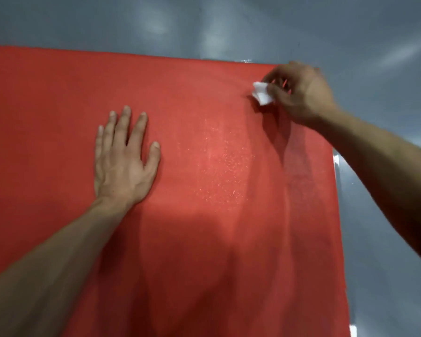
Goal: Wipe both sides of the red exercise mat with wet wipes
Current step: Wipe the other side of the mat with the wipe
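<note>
**Both arms out, one flat, one pinching**

We've got our left hand (pixel 124 156) spread palm-down, fingers straight and a little fanned, thumb angled out to the right, pressing flat. Its bare forearm runs back toward the lower left corner. Our right hand (pixel 299 93) is stretched far forward and to the right, slightly blurred, fingers curled with the thumb pinching a small crumpled white wipe (pixel 261 93) at the fingertips. The right forearm comes in from the right edge, bare and mostly in shadow.
</note>
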`<control>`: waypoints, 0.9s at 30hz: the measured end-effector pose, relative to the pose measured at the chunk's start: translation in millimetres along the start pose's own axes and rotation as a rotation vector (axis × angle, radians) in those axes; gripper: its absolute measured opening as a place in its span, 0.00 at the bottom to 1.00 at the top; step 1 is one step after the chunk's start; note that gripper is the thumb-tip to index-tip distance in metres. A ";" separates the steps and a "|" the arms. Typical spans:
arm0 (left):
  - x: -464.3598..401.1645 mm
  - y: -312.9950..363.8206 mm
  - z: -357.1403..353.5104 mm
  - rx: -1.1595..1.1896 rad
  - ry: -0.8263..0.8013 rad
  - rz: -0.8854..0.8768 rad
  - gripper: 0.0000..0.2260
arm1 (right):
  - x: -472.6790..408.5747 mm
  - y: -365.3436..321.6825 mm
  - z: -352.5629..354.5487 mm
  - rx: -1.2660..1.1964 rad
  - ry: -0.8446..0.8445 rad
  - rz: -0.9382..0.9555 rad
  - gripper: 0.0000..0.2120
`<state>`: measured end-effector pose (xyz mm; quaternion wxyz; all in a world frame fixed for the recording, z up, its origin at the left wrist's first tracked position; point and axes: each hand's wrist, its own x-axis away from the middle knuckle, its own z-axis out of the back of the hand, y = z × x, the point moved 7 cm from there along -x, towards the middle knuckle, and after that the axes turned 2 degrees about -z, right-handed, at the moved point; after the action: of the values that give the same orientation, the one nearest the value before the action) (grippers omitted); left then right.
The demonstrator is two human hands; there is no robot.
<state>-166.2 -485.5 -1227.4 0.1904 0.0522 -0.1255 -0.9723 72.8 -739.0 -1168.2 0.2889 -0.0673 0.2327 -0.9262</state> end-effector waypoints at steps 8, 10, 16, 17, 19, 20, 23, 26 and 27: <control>-2.7 1.5 4.7 0.012 0.046 0.003 0.28 | -52.9 -0.9 -18.5 0.095 -0.056 0.057 0.19; -2.9 2.1 5.2 0.009 0.051 0.001 0.28 | -33.1 -10.2 -19.5 0.097 -0.094 0.123 0.15; -3.7 0.7 5.9 -0.006 0.080 0.005 0.28 | 86.7 -46.0 -45.9 0.102 -0.272 0.388 0.10; -3.7 0.4 5.3 -0.010 0.078 0.003 0.28 | 76.9 -42.7 -45.4 0.141 -0.226 0.383 0.10; -4.2 3.5 3.2 -0.010 0.063 -0.008 0.28 | 37.1 -32.7 -37.5 0.202 -0.094 0.296 0.13; -4.8 3.0 3.8 -0.017 0.062 -0.003 0.28 | 15.1 -30.8 -32.7 0.227 -0.051 0.268 0.15; -4.9 1.5 3.4 -0.012 0.064 0.004 0.28 | -3.1 -29.7 -33.5 0.255 -0.082 0.260 0.16; -4.1 1.5 3.7 -0.008 0.076 0.002 0.28 | 56.1 -37.9 -35.9 0.210 -0.178 0.338 0.10; -4.2 1.7 3.3 -0.006 0.076 0.001 0.28 | 83.9 -42.2 -36.6 0.183 -0.226 0.377 0.09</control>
<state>-162.2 -484.6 -1223.6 0.1957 0.0882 -0.1155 -0.9698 -27.1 -741.6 -1181.5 0.4859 -0.0994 0.1223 -0.8597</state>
